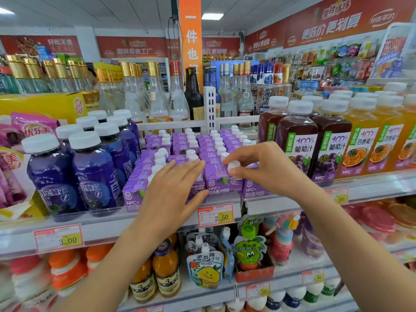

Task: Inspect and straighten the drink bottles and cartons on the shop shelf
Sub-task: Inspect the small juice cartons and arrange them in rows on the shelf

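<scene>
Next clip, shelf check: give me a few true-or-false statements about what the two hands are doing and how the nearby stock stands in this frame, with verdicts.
1. The right hand pinches the white cap of a front-row purple carton. True.
2. The left hand grips a bottle. False: it lies with straight fingers on the purple cartons.
3. Dark grape juice bottles stand right of the cartons. True.
4. The price tag below the cartons reads 3.00. False: it reads 2.50; the 3.00 tag is under the blue bottles.
</scene>
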